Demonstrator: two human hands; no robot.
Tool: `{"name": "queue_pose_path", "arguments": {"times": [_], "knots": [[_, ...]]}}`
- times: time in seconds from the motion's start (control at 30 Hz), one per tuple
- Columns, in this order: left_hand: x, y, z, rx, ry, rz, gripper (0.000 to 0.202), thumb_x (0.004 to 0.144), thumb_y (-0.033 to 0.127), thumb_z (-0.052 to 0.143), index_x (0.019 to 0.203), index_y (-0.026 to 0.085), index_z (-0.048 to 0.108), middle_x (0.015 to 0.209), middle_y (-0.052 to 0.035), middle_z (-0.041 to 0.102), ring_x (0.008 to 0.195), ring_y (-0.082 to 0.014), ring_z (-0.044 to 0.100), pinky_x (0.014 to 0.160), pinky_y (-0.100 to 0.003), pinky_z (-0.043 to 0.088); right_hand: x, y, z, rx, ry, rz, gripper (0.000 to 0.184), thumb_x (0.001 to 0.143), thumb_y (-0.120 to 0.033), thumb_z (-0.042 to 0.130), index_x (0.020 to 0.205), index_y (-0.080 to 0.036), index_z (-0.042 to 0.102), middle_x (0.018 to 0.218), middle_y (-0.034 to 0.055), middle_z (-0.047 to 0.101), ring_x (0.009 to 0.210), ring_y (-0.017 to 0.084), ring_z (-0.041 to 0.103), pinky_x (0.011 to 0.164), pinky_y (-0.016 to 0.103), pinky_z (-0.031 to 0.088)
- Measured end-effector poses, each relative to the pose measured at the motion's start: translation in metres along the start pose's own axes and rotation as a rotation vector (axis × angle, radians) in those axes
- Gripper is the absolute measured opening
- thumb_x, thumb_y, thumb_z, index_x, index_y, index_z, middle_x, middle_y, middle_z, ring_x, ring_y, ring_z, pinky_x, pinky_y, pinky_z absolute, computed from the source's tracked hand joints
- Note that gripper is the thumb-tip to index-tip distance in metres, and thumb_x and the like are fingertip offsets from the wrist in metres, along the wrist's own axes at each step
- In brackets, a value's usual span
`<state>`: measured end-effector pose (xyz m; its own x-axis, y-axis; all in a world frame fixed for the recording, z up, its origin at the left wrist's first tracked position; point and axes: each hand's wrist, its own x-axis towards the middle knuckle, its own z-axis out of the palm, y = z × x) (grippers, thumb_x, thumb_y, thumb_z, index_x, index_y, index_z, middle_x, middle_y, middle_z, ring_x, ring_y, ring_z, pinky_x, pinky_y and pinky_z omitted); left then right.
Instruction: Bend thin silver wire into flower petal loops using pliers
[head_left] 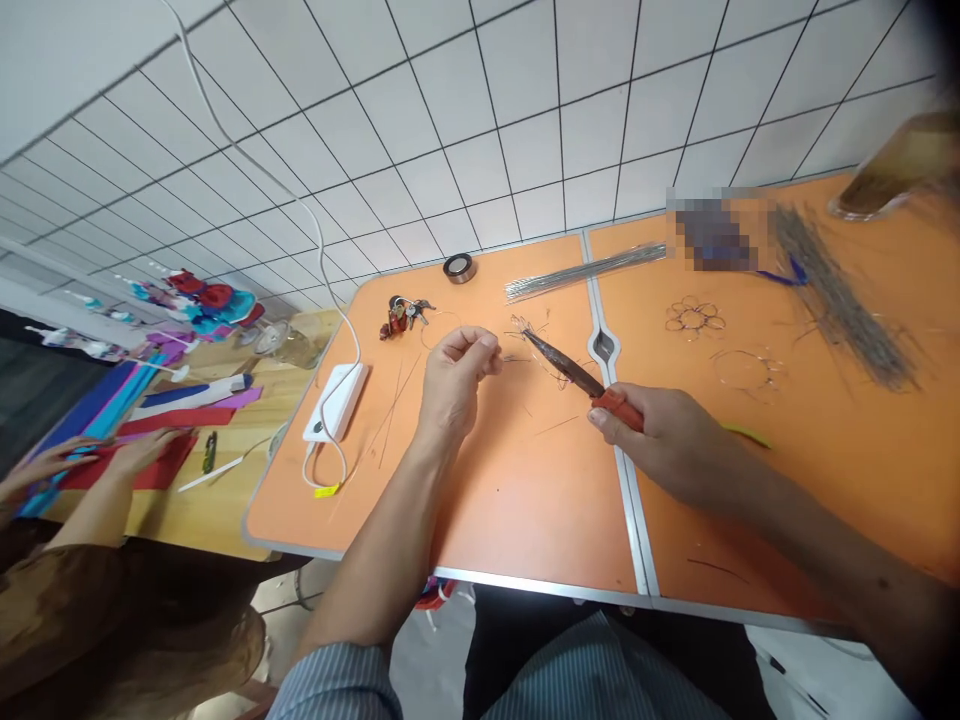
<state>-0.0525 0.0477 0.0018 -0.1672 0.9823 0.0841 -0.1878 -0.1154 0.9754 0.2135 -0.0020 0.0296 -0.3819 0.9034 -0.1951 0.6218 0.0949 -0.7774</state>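
My left hand (455, 378) hovers over the orange table (525, 500), fingers pinched on a thin wire piece (517, 358) that reaches toward the plier tips. My right hand (667, 440) is closed round the red handles of long-nose pliers (570, 372), whose dark jaws point left toward a small tangle of bent wire (536, 335). A finished wire flower (694, 318) and a wire ring (742, 368) lie further right on the table.
A bundle of straight wires (585, 270), a tape roll (459, 267), keys (401, 315) and a white power bank (336, 402) with cable lie on the table. A dark wire pile (840, 300) lies right. Another person's hands (112, 460) handle coloured paper on the left wooden table.
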Motion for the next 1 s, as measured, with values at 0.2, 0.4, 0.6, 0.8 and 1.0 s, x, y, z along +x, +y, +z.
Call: {"name": "queue_pose_path", "arguments": {"times": [0.2,0.4,0.6,0.8,1.0], "knots": [[-0.014,0.004,0.016,-0.218,-0.196,-0.242,0.039,0.071,0.041,0.102,0.091,0.015,0.083,0.085,-0.004,0.079,0.068,-0.0097,0.073,0.066,-0.02,0.061,0.001,-0.006,0.001,-0.092,0.039,-0.023,0.038,0.107,-0.054,0.05,0.081,-0.026,0.048,0.067,-0.003,0.051,0.064,0.018,0.048,0.064,0.034,0.03],[-0.02,0.011,0.022,-0.329,-0.216,-0.274,0.036,0.069,0.032,0.104,0.087,0.014,0.079,0.083,-0.0029,0.079,0.066,-0.0087,0.073,0.063,-0.018,0.06,0.007,0.004,0.009,-0.179,0.094,-0.062,0.037,0.106,-0.05,0.05,0.078,-0.027,0.046,0.064,-0.0033,0.05,0.06,0.017,0.045,0.061,0.033,0.029],[-0.021,0.016,0.024,-0.411,-0.253,-0.344,0.029,0.071,0.024,0.099,0.081,0.011,0.075,0.075,-0.0029,0.074,0.063,-0.0077,0.068,0.058,-0.017,0.057,0.01,0.01,0.012,-0.235,0.134,-0.077,0.035,0.105,-0.051,0.051,0.079,-0.027,0.047,0.063,-0.0044,0.049,0.06,0.017,0.046,0.06,0.032,0.031],[-0.021,0.015,0.025,-0.486,-0.272,-0.36,0.027,0.067,0.02,0.095,0.073,0.012,0.07,0.069,-0.001,0.071,0.056,-0.0059,0.063,0.052,-0.016,0.052,0.012,0.012,0.015,-0.256,0.16,-0.108,0.035,0.105,-0.048,0.052,0.078,-0.027,0.044,0.061,-0.0052,0.046,0.059,0.017,0.044,0.059,0.031,0.029],[-0.021,0.012,0.028,-0.457,-0.232,-0.345,0.026,0.066,0.02,0.093,0.072,0.012,0.07,0.068,-0.0005,0.07,0.054,-0.0051,0.061,0.053,-0.016,0.052,0.01,0.015,0.016,-0.281,0.186,-0.094,0.036,0.105,-0.047,0.05,0.077,-0.029,0.038,0.061,-0.0043,0.046,0.057,0.018,0.041,0.057,0.031,0.028]]}}
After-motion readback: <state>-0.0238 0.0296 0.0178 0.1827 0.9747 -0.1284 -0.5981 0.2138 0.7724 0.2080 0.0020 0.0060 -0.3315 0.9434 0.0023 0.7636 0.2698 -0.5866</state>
